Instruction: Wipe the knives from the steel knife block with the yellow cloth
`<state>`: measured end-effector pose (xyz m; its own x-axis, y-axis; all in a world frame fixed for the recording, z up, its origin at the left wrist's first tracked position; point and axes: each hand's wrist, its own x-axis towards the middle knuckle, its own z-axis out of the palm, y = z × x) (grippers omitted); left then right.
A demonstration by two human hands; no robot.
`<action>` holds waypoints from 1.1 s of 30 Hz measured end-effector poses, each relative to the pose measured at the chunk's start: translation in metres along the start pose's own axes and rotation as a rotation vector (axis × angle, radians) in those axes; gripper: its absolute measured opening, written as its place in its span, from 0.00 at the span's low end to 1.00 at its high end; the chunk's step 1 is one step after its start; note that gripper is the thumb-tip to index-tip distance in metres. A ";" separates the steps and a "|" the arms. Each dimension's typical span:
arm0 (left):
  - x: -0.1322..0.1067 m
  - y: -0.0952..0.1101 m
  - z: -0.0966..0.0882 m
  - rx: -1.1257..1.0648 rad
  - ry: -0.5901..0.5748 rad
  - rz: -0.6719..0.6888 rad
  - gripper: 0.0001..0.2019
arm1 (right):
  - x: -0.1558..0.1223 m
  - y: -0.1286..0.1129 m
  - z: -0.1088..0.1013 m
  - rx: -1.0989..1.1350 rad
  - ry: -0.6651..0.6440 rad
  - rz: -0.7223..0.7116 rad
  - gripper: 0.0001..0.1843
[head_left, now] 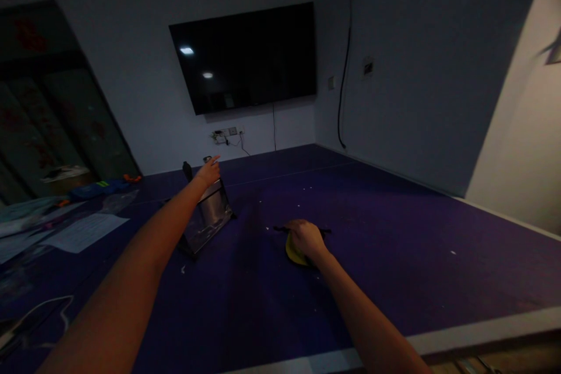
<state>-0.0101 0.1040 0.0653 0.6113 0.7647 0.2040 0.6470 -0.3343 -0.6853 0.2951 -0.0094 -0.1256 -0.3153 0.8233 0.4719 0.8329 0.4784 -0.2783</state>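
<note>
Hands: right hand (307,238) palm down over a yellow pad (293,253), fingers bent; fingertips hidden, so cannot tell whether it grips or only rests. Left hand (208,173) at the upper edge of a black-edged case (213,210), forefinger out, other fingers loosely bent; cannot tell whether it has hold of the edge. Pad position: on the purple worktop (263,315), directly under the right hand, its rounded yellow part showing toward the wearer and to the left of the palm. A black strip (279,228) shows at either side of the hand, so the strip's long axis appears to run roughly left to right, across the line of the right forearm. Key relation: right hand is touching the pad and is much the nearer; left hand is well apart, farther off and to the left. Case stands left of the pad, tilted, its base slanting from near left to far right; side looks clear or shiny, contents uncertain. White scraps (453,252) are scattered on the worktop. Farther left: paper sheets (87,232) and a white cable (48,299). Beyond: wall-mounted television (249,52), sockets below it (225,132), black cord (346,70) hanging to its right.
</note>
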 end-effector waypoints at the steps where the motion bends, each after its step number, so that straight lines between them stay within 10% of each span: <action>1: -0.001 0.001 -0.001 -0.003 -0.002 0.004 0.13 | 0.000 0.000 0.000 0.002 -0.002 0.000 0.22; 8: -0.015 -0.010 -0.027 -0.124 0.032 -0.163 0.23 | 0.000 0.001 -0.001 0.028 -0.017 0.026 0.22; 12: -0.034 -0.016 -0.041 -0.233 0.244 -0.731 0.41 | 0.001 0.001 -0.001 0.035 -0.016 0.018 0.22; 16: -0.053 -0.019 -0.032 -0.631 0.115 -1.233 0.39 | 0.001 0.002 0.001 0.035 -0.020 0.012 0.22; 19: -0.061 -0.022 -0.022 -0.888 0.103 -1.232 0.20 | 0.001 0.003 0.003 0.043 -0.020 0.022 0.22; 23: -0.058 -0.038 -0.031 -0.967 0.388 -1.287 0.18 | 0.001 0.003 0.003 0.049 -0.037 0.029 0.23; 29: -0.028 -0.101 -0.097 -1.035 0.684 -1.245 0.16 | 0.001 0.001 0.000 0.063 -0.037 0.041 0.23; 33: -0.016 -0.122 -0.143 -1.120 0.982 -0.959 0.29 | 0.000 0.003 0.004 0.098 -0.005 0.053 0.23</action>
<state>-0.0338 0.0541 0.2459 -0.3836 0.4592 0.8012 0.6231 -0.5117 0.5916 0.2961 -0.0065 -0.1300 -0.2747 0.8496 0.4504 0.8001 0.4617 -0.3830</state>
